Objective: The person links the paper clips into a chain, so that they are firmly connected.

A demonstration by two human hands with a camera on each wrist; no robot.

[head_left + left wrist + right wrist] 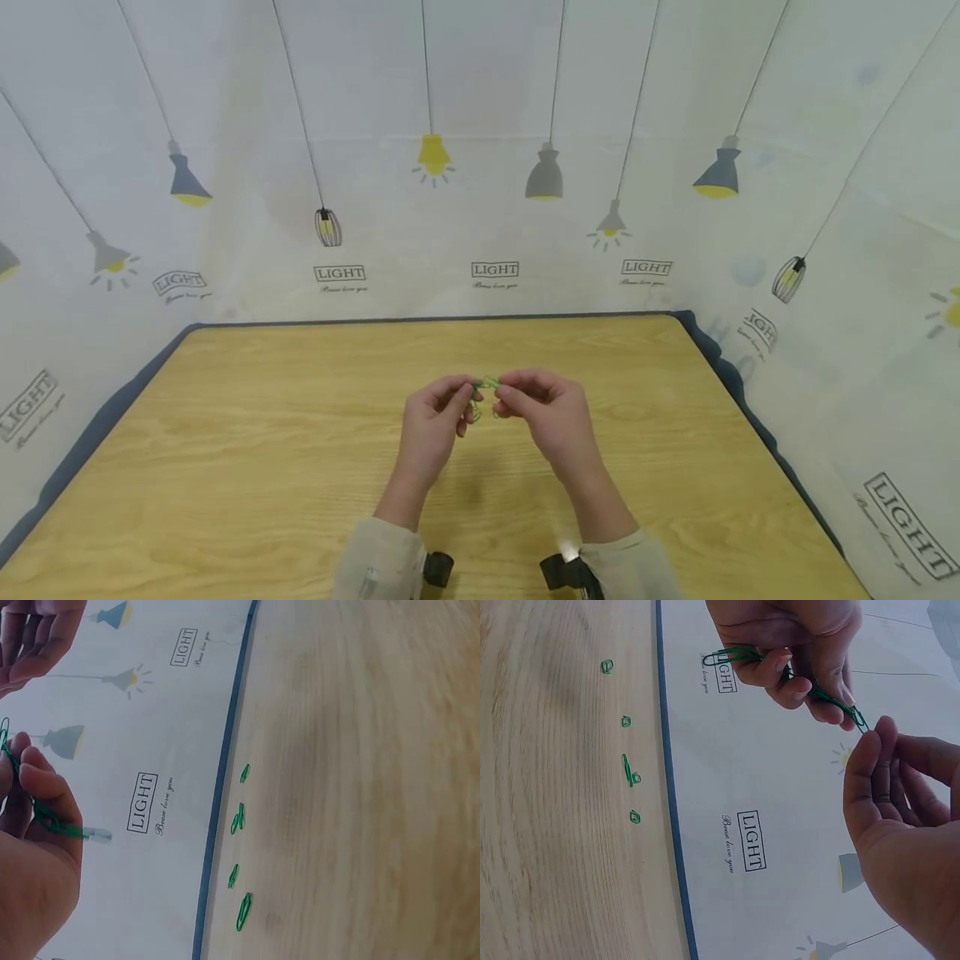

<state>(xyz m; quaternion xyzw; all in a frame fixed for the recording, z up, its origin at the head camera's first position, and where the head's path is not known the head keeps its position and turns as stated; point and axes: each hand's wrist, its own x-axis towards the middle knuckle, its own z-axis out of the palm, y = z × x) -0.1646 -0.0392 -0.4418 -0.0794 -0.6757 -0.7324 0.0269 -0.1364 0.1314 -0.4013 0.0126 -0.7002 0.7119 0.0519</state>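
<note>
Both hands are raised in front of the body, fingertips close together. My left hand (431, 421) grips a chain of linked green paper clips (829, 697), some of it hidden behind the fingers. Part of the chain dangles beneath that hand; in the left wrist view a hanging paper clip (46, 816) shows against the palm side. With thumb and forefinger, my right hand (557, 417) pinches the paper clip (859, 718) at the chain's upper end, so the chain spans the short gap between the hands.
Several loose green paper clips lie in a row on the wooden table (247, 467), among them a paper clip (244, 911) and another paper clip (607, 667). A pale curtain (480, 217) printed with lamps surrounds the table's back and sides, with a dark blue border along the edge.
</note>
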